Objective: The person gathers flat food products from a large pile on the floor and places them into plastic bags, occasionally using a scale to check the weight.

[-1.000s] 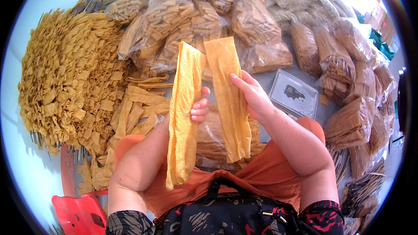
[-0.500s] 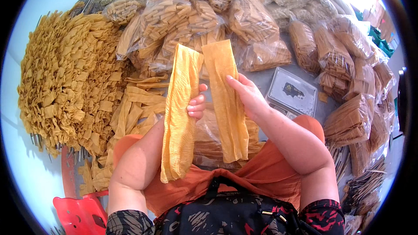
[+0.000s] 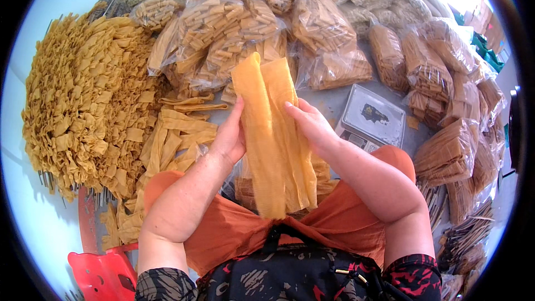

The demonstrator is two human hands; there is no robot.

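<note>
Two long, flat, yellow strips that look like dried tofu skin hang upright side by side in front of me, their faces overlapping. My left hand (image 3: pixel 230 136) is closed on the edge of the left strip (image 3: pixel 261 139), thumb in front and fingers behind. My right hand (image 3: pixel 313 125) pinches the right strip (image 3: pixel 291 145) with its thumb on the front; its other fingers are partly hidden behind. Beneath the strips, over my lap, lies a stack of similar strips (image 3: pixel 245 189), mostly covered. More loose strips (image 3: pixel 175 134) lie left of my left hand.
A tall heap of yellow strips on rods (image 3: pixel 83 100) stands at left. Clear bags of rolls (image 3: pixel 234 28) pile up ahead, and bags of strips (image 3: pixel 446 156) at right. A metal-topped scale (image 3: pixel 374 114) sits beyond my right forearm. A red plastic stool (image 3: pixel 103 276) is at lower left.
The left strip has moved right and turned, from apart to overlapping the right strip. My left hand moved up and now shows its back and thumb. The right hand barely moved.
</note>
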